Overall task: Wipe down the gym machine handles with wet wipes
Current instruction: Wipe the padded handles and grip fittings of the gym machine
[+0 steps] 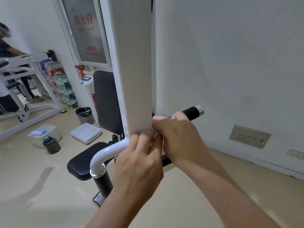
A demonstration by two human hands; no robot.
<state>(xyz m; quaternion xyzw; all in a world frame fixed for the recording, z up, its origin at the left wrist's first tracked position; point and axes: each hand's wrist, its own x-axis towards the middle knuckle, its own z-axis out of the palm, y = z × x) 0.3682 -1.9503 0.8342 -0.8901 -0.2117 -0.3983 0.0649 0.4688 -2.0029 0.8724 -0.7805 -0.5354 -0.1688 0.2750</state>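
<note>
Both hands are raised to a gym machine beside a white wall [230, 63]. The right hand [178, 137] is curled round the inner end of a black handle [191, 111], whose chrome end cap points towards the wall. A white wet wipe [158, 117] is pressed between this hand and the handle, and only small edges of it show at the fingers. The left hand [139, 162] is held just below, its fingers curled over the white tube [107, 155] where it meets the wide white post [131, 63], and touching the right hand's fingers. Whether the left hand also pinches the wipe cannot be told.

A second black handle [102, 181] hangs from the bent end of the tube, above the black seat pad [79, 163]. The back pad [107, 99] is seen behind the post. On the floor [41, 186] to the left are a white scale [85, 132], a bin [83, 115], a dark water jug [51, 145] and a white box [49, 134] with a blue and white packet [38, 131] on it. A fire hydrant cabinet [85, 30] is set in the far wall.
</note>
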